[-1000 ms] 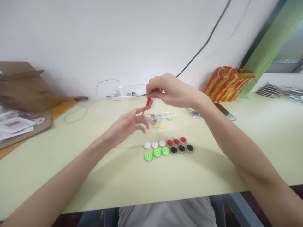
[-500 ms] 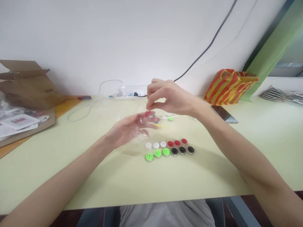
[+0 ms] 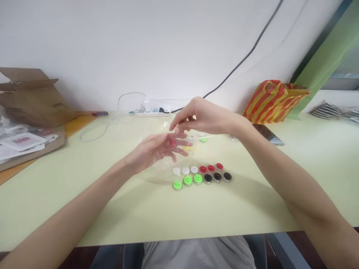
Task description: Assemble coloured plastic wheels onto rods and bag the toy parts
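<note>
- Head view: your left hand [image 3: 148, 151] is up above the table [image 3: 134, 220], fingers spread wide, clear plastic bag [image 3: 165, 161] draped about them. Cannot tell whether your fingers are inside the film or behind it.
- Red piece [image 3: 172, 142] shows at the fingers of that hand, seen through film; its outline is blurred. Cannot tell if it lies loose in the bag or against your skin.
- Your right hand [image 3: 203, 116] arches over from the other side, narrow, thumb and fingertips drawn together just above the red piece. Fingertips are at the film; cannot tell whether any is pinched between them.
- On the table nearer you, 2 rows, 6 discs each. Far row, left to right: 3 white discs [image 3: 185, 170], 3 red discs [image 3: 211, 168]. Near row: 3 green discs [image 3: 187, 181], 3 black discs [image 3: 217, 176]. All lie flat.
- Beyond your hands: a lone green disc [image 3: 202, 140], a pale stick [image 3: 206, 137] near it. Yellow piece [image 3: 187, 148] beside your left fingertips, partly veiled by film.
- Against the wall: power strip [image 3: 153, 114], plugged.
- Your left: open carton [image 3: 30, 101], papers [image 3: 24, 144] before it, screwdriver [image 3: 100, 113].
- Your right: red-and-yellow striped bag [image 3: 276, 101]; flat dark device [image 3: 267, 134], partly behind your forearm.
</note>
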{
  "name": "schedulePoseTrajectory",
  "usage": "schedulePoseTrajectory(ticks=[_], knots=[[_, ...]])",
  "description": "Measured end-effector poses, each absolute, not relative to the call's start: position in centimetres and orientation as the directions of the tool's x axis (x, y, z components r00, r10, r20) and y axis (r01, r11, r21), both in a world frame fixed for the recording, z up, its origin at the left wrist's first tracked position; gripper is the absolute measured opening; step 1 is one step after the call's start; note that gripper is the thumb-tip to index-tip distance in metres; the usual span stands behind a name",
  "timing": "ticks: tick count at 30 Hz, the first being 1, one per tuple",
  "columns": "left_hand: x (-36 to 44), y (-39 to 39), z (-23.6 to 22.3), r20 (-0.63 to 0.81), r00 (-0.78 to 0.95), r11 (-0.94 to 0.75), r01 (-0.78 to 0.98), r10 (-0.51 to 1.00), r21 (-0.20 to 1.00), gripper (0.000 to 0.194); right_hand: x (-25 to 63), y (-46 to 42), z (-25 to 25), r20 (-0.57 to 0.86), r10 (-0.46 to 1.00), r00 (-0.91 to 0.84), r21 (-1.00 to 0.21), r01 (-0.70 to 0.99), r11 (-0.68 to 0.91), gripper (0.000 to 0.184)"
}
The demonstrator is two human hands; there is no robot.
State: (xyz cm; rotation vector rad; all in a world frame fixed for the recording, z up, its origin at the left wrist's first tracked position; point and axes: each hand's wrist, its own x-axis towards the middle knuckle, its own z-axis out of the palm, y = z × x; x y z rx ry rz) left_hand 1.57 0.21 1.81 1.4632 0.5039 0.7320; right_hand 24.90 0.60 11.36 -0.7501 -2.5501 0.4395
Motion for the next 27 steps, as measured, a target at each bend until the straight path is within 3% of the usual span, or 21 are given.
schedulePoseTrajectory(ticks=[6,11,13,15,16,18,20,23,27], knots=[[1.6,0.4,1.9,0.149,0.642,-0.055,-0.165,0.752,0.985,0.043,24.8,0.9,11.0,0.347,0.577,-0.740,-0.428,0.422,0.799,0.014],[1.2,0.7,2.1,0.160,0.617,-0.092,-0.141,0.770,0.986,0.043,24.8,2.2,10.5,0.374,0.509,-0.775,-0.349,0.391,0.852,0.022],[1.1,0.8,2.4,0.180,0.553,-0.121,-0.141,0.813,0.983,0.043,25.5,3.0,10.5,0.458,0.558,-0.691,-0.277,0.486,0.829,0.022],[0.9,1.0,2.5,0.190,0.451,-0.143,-0.136,0.872,0.980,0.041,26.8,4.0,10.5,0.453,0.659,-0.601,-0.210,0.646,0.734,0.020],[0.8,1.2,2.5,0.186,0.397,-0.144,-0.135,0.899,0.980,0.039,27.6,4.6,10.4,0.377,0.726,-0.575,-0.181,0.723,0.666,0.018],[0.7,1.6,2.3,0.169,0.301,-0.132,-0.139,0.939,0.982,0.036,29.2,6.0,9.9,0.064,0.850,-0.522,-0.131,0.840,0.526,0.012],[0.5,2.0,2.0,0.160,0.246,-0.126,-0.145,0.956,0.981,0.035,30.6,7.3,9.0,-0.227,0.884,-0.408,-0.084,0.913,0.400,0.011],[0.3,2.4,1.5,0.164,0.237,-0.136,-0.129,0.958,0.982,0.033,31.5,8.9,7.6,-0.384,0.882,-0.272,-0.065,0.961,0.268,0.027],[0.2,2.4,1.3,0.174,0.236,-0.155,-0.096,0.956,0.983,0.032,31.1,10.0,5.9,-0.479,0.840,-0.253,-0.087,0.967,0.241,0.032]])
